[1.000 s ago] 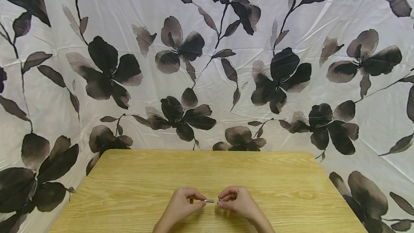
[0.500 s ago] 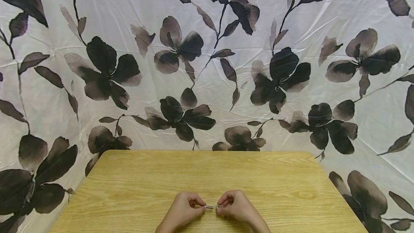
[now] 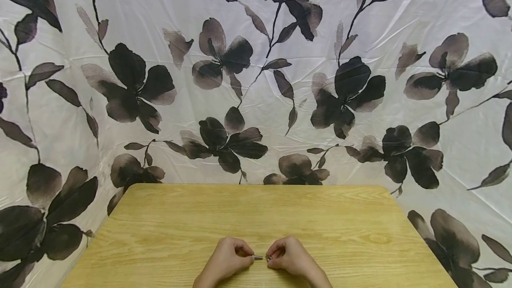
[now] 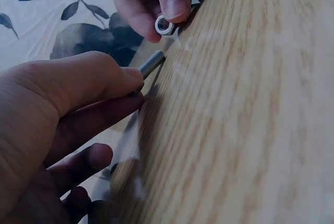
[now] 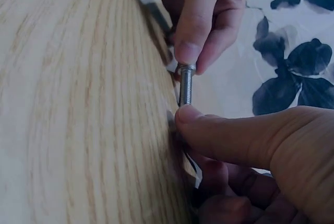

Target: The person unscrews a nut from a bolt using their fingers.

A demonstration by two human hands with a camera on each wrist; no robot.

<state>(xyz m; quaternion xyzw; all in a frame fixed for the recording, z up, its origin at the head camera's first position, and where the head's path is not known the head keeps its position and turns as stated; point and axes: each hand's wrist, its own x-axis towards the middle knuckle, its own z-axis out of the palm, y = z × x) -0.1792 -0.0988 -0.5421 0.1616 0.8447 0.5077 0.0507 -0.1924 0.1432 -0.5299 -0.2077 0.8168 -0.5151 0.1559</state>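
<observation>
In the head view, my left hand (image 3: 227,259) pinches a metal bolt (image 3: 258,258) between thumb and fingertips, its shaft pointing right. Facing it, my right hand (image 3: 294,257) pinches a small metal nut (image 3: 269,259). The left wrist view shows the bolt's threaded shaft (image 4: 153,63) sticking out past the left thumb, and the nut's open hole (image 4: 165,25) a short gap away. From the right wrist, the bolt (image 5: 186,85) spans the space between both thumbs, and the nut is hidden behind the right thumb (image 5: 195,122). The left hand's other fingers are loosely bent.
Both hands are low over a wood-grain table (image 3: 256,212), close to its near side. A pale cloth (image 3: 288,114) with dark flowers hangs behind the table and along both sides.
Both hands have come slightly nearer to me. The right hand has shifted a little left, so the nut is closer to the bolt's tip, and the nut has turned somewhat.
</observation>
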